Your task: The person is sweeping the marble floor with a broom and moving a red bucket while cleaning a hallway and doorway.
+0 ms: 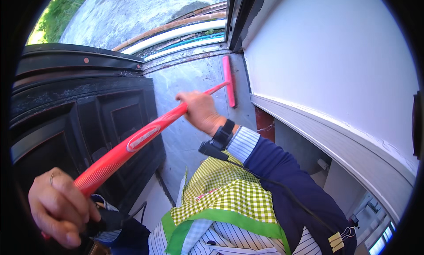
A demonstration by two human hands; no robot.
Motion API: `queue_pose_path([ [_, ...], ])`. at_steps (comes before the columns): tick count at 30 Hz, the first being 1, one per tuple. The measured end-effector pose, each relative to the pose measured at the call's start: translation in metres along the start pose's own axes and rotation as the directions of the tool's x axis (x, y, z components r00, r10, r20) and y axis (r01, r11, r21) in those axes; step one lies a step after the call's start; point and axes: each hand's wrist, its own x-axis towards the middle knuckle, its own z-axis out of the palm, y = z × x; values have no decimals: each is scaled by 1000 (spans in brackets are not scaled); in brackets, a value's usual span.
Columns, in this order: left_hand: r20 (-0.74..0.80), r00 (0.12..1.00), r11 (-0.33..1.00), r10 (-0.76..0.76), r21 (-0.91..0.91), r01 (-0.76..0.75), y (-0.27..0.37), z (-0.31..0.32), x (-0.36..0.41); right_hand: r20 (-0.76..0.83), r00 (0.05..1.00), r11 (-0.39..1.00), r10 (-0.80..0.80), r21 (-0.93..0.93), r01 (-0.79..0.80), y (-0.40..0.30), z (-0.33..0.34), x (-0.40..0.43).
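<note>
A long red handle (122, 152) runs slantwise from the lower left up to a narrow pink-red crossbar head (229, 81), which rests on the grey tiled floor (185, 122) beside the white wall. Near the top end of the handle, my left hand (59, 205) is closed around it at the lower left. Farther down towards the head, my right hand (200, 111) grips the same handle, a black strap on its wrist. Whether the head is a broom or a squeegee cannot be told.
A dark panelled door (122, 122) stands on the left. Past the metal threshold (185, 59) lie pipes (179, 31) and rough concrete (149, 10). The white wall (324, 49) with a pale skirting ledge (318, 139) bounds the right. A black cable (291, 195) hangs along my right sleeve.
</note>
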Motion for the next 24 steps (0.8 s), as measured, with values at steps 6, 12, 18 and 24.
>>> queue_pose_path([
  [6,-684,728,982,59,173,83,-70,30,35,-48,995,991,89,-92,-93,65,-3,32],
  [12,-877,436,892,203,349,287,-14,59,-11,181,980,989,-80,141,55,-1,35,21],
  [18,-174,984,997,-31,-80,17,22,22,-62,220,961,982,-169,120,145,-32,20,-7],
  [24,-590,804,996,75,81,-33,-75,33,-13,9,999,992,51,-120,-49,54,23,1],
])
